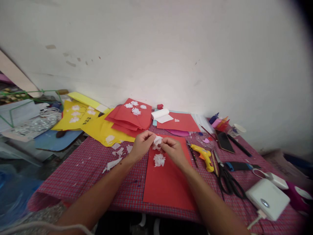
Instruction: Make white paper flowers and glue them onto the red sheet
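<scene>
Between my two hands is a small crumpled piece of white tissue paper (157, 141). My left hand (143, 143) pinches it from the left, and my right hand (173, 149) grips its right side with bent fingers. Both hands hover over a red paper sheet (166, 187) lying on the checked tablecloth. Just below them on that sheet sits a ruffled white paper flower (159, 160). Torn white paper scraps (112, 164) lie left of my left forearm.
Behind are stacked red sheets (122, 119) with white flowers, yellow paper (109, 125) and a white paper roll (160, 113). On the right lie a yellow glue gun (204, 155), black scissors (228, 179), a utility knife (241, 166), a phone (224, 141) and a white power bank (268, 198).
</scene>
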### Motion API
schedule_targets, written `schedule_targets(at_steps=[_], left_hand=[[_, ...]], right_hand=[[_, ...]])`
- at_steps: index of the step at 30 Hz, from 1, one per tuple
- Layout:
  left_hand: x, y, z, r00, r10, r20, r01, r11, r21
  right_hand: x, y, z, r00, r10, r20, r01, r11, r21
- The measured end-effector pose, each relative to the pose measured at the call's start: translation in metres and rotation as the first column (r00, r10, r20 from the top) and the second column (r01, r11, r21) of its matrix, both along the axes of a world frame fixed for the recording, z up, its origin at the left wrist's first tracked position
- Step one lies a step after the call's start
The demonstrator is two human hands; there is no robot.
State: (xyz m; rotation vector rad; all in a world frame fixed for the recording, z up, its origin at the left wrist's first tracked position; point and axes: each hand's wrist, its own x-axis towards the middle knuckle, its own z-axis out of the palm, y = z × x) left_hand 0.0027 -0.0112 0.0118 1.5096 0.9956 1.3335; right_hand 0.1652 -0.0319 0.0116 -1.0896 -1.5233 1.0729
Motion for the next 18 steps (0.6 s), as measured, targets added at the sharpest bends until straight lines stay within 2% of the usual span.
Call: schedule_targets(at_steps=[10,14,18], left_hand=[[0.0,-0.005,0.005,0.985,-0.05,-0.164,0.071,0.99,0.125],[0.0,-0.004,0.005,0.978,-0.135,-0.158,0.152,0.983,0.102],[0.0,-0.003,0.004,0.979,-0.192,-0.074,0.194,0.981,0.022]], right_hand=[[0.002,-0.003,0.009,0.995,0.084,-0.058,-0.084,0.996,-0.008],[0.001,0.001,0.002,0.999,0.025,-0.047,-0.025,1.0,0.012],[0.001,0.005,-0.003,0.999,-0.036,0.001,0.036,0.999,0.021]])
